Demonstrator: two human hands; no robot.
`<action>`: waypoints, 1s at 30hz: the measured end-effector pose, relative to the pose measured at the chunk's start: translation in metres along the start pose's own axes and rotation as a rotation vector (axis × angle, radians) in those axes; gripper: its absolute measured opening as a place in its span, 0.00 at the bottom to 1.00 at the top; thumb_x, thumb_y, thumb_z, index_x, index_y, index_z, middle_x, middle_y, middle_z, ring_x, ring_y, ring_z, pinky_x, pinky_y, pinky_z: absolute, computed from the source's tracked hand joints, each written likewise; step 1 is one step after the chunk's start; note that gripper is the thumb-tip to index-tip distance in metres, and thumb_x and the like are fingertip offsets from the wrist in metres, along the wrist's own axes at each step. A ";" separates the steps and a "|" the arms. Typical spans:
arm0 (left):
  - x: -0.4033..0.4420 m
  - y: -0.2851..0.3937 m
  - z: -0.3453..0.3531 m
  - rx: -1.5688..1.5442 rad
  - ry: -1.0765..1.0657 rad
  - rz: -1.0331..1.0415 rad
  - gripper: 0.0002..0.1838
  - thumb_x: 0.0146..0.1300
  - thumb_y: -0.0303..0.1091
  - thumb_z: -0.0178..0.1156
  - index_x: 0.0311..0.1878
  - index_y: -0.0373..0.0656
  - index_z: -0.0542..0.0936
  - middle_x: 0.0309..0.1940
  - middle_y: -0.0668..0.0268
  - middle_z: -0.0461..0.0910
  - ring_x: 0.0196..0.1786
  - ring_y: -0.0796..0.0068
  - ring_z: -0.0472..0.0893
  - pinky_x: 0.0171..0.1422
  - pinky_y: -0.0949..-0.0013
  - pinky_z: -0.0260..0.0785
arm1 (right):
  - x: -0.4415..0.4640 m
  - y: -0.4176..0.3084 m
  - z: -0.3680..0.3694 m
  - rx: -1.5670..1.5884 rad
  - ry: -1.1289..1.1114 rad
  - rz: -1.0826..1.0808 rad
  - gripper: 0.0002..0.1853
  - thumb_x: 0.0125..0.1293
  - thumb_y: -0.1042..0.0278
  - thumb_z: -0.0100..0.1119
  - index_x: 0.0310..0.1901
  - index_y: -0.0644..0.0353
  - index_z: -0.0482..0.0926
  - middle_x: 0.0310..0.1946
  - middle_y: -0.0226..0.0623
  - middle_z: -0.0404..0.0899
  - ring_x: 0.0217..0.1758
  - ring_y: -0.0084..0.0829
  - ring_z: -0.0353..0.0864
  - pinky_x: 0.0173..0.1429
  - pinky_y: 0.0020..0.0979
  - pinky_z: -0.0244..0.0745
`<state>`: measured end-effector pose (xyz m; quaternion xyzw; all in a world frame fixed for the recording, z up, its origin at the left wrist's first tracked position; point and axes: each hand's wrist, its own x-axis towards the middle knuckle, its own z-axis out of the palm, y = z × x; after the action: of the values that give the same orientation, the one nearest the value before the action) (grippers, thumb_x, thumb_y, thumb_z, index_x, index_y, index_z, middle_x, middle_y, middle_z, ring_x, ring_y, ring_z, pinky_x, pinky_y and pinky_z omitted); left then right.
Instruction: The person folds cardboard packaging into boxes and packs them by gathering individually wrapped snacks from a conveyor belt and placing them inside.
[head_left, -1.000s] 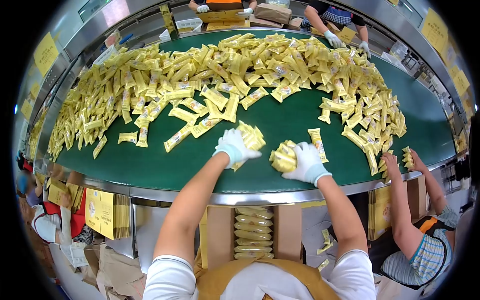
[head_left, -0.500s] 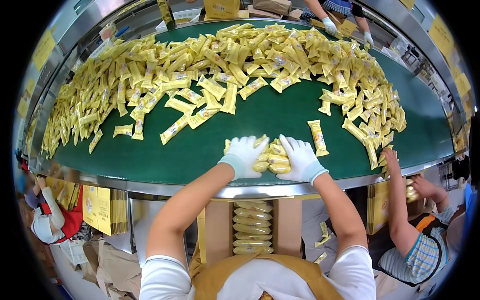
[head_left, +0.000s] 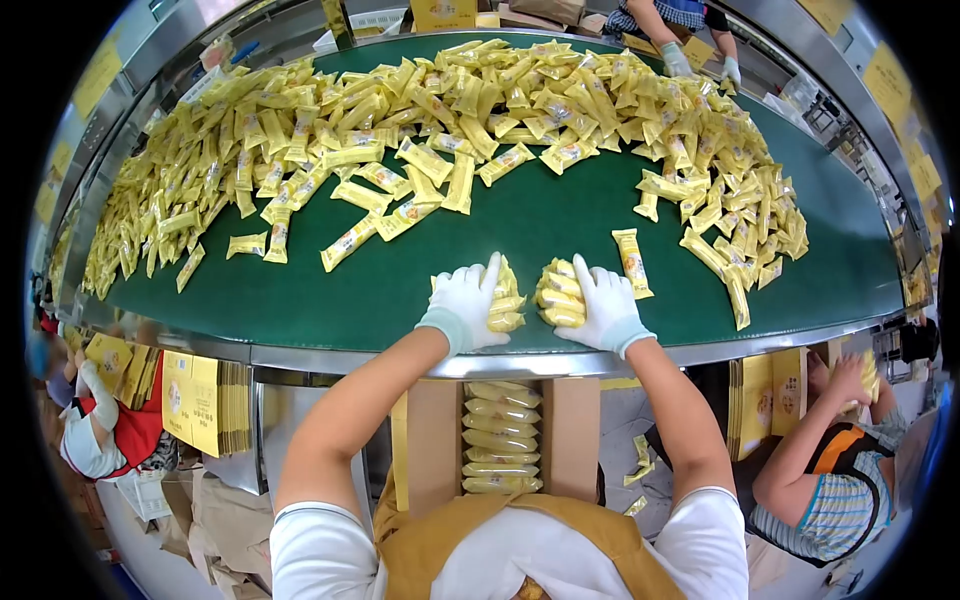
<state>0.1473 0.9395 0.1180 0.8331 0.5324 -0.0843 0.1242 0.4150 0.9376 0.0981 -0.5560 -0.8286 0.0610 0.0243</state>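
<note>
My white-gloved left hand point(head_left: 462, 302) is closed around a small stack of yellow wrapped snack packets point(head_left: 507, 303) at the near side of the green belt point(head_left: 400, 310). Opposite it, my gloved right hand point(head_left: 607, 308) grips a second stack of snack packets point(head_left: 560, 292). A narrow gap separates the two stacks. One loose packet point(head_left: 631, 263) lies just beyond my right hand. Below the belt's metal edge, an open cardboard box point(head_left: 433, 440) stands against my body, with a row of the same packets point(head_left: 500, 428) inside.
A big heap of packets point(head_left: 400, 110) curves across the far side of the belt. Folded yellow cartons point(head_left: 205, 405) stand at the lower left. Co-workers are at the left, the far side and the right, one person point(head_left: 830, 470) close by. Several packets lie on the floor.
My hands have moved apart, splitting the packets that were pressed together into two stacks. The co-worker on the right has drawn a hand back from the belt and now holds packets.
</note>
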 end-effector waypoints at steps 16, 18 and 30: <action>-0.155 -0.014 -0.048 -2.616 0.335 0.069 0.42 0.68 0.75 0.43 0.64 0.44 0.73 0.53 0.54 0.78 0.58 0.54 0.77 0.64 0.46 0.69 | -0.106 -0.130 -0.148 0.026 -0.214 -0.500 0.56 0.45 0.36 0.75 0.68 0.69 0.65 0.43 0.48 0.78 0.48 0.46 0.80 0.52 0.41 0.72; -0.164 0.008 -0.056 -2.691 0.278 0.169 0.44 0.67 0.76 0.42 0.65 0.42 0.72 0.53 0.53 0.77 0.58 0.54 0.76 0.64 0.47 0.69 | -0.111 -0.158 -0.119 -0.114 -0.355 -0.597 0.56 0.46 0.35 0.74 0.69 0.69 0.65 0.44 0.48 0.79 0.48 0.46 0.80 0.52 0.43 0.72; -0.159 0.067 0.009 -0.317 0.436 0.460 0.63 0.44 0.54 0.77 0.76 0.26 0.54 0.62 0.46 0.70 0.67 0.52 0.71 0.71 0.49 0.63 | -0.155 -0.170 0.026 0.246 -0.370 -0.485 0.25 0.70 0.62 0.52 0.68 0.50 0.72 0.68 0.38 0.72 0.72 0.38 0.69 0.77 0.39 0.59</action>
<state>0.1418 0.7718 0.1605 0.9000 0.3514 0.2091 0.1511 0.3149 0.7283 0.0987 -0.3146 -0.9137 0.2532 -0.0459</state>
